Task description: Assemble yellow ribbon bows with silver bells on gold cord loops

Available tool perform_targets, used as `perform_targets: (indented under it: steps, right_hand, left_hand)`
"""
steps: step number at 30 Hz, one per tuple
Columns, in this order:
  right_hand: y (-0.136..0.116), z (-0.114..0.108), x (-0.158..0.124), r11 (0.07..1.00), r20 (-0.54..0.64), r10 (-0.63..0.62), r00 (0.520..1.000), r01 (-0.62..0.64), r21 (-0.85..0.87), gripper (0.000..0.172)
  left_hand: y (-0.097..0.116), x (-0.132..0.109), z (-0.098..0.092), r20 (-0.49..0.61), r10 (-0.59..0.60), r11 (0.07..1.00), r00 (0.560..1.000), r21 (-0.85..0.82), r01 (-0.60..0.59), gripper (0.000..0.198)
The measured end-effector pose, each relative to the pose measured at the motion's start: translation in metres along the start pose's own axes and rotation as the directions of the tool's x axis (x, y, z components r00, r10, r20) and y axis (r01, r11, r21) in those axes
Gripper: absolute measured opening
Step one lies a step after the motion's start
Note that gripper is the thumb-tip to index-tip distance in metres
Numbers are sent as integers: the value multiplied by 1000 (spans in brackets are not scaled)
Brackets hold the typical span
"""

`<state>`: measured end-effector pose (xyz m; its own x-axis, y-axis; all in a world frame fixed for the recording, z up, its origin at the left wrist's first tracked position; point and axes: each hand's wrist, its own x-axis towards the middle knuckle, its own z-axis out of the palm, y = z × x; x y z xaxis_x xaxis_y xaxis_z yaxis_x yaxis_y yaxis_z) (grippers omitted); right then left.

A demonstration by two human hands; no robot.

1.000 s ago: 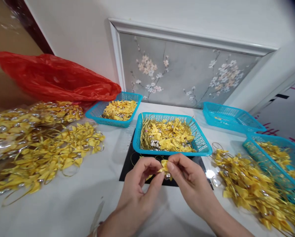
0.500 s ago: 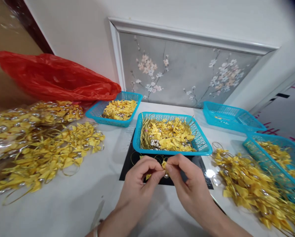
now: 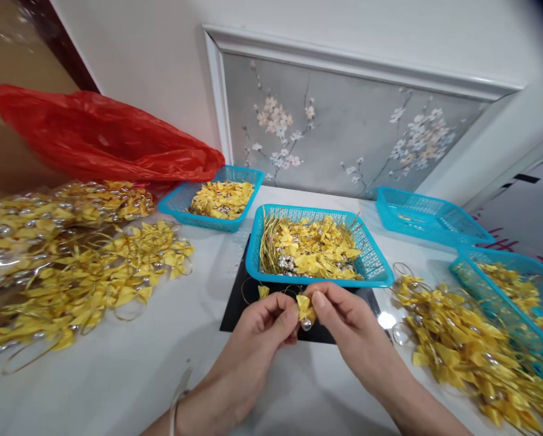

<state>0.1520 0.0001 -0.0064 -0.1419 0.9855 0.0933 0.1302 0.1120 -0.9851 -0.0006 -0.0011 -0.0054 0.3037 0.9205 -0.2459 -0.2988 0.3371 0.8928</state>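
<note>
My left hand (image 3: 260, 324) and my right hand (image 3: 344, 324) meet over a black mat (image 3: 235, 309), both pinching one small yellow ribbon bow (image 3: 305, 307) with a silver bead hanging under it. A thin gold loop trails from the bow toward the left. Just beyond my fingers stands a blue plastic basket (image 3: 372, 278) heaped with the same yellow bows, silver beads and gold cords.
Loose yellow bows lie piled at the left (image 3: 94, 278) and right (image 3: 462, 339). Bagged bows (image 3: 30, 218) and a red plastic bag (image 3: 94, 136) sit far left. More blue baskets stand at the back left (image 3: 176, 209), back right (image 3: 435, 227) and right edge (image 3: 480, 281). A floral wall panel (image 3: 344, 133) is behind.
The bow has been turned and lifted slightly between my fingertips; my hands have closed in a little. The view has tipped down slightly.
</note>
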Motion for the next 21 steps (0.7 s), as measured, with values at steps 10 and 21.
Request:
perform_targets:
  steps: [10,21]
  right_hand:
    - [-6,3,-7,908,-73,-336,939,302,-290,8]
    - [-2,5,-4,908,20,107,994,-106,404,16]
  left_hand:
    - [-5,-1,-1,-40,256,915,966,333,-228,23]
    - [-1,-4,1,33,45,995,998,84,-48,24]
